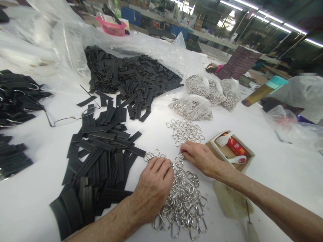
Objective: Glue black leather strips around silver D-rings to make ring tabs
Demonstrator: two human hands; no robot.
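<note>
My left hand (pixel 156 185) is closed palm-down over the left edge of a pile of silver metal D-rings (pixel 185 198), its bent fingers together and their tips hidden. To the right, my right hand (pixel 198 156) pinches at a D-ring (pixel 181 156) on the white table. A few loose D-rings (pixel 151 154) lie just beyond my left fingers. Another spread of smaller-looking rings (pixel 185 131) lies beyond my right hand. Left of my left hand is a heap of short black flat strips (pixel 106 144), some partly hidden by my left forearm.
A larger heap of black strips (pixel 131 74) lies behind, by clear plastic sheeting (pixel 68 43). Bags of rings (pixel 191 108) stand at centre back. An open box (pixel 214 148) holds a red packet (pixel 234 146). An awl-like tool (pixel 249 228), eyeglasses (pixel 68 118) and a bottle (pixel 264 90) are also here.
</note>
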